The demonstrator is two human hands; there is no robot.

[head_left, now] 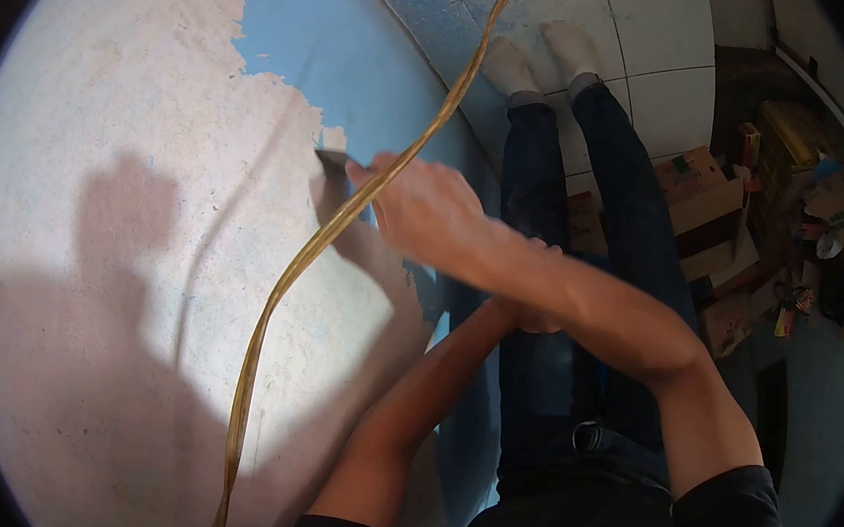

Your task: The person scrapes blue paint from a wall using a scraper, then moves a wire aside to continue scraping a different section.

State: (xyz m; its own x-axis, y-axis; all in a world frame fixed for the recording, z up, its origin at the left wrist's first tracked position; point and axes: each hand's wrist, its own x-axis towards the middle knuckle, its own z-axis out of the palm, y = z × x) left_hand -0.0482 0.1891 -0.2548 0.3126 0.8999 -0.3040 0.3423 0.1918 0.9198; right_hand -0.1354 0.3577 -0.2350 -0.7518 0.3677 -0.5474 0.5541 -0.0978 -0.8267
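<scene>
Clenching the scraper (336,161), the right hand (422,208) angled it low to undercut blue paint (311,43); the left hand's (534,321) grip was hidden.

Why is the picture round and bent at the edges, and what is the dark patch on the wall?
Head view: a fisheye lens curves the floor tiles and blackens the corners; hard light casts the person's shadow on the wall; the right hand and scraper look slightly blurred.
</scene>
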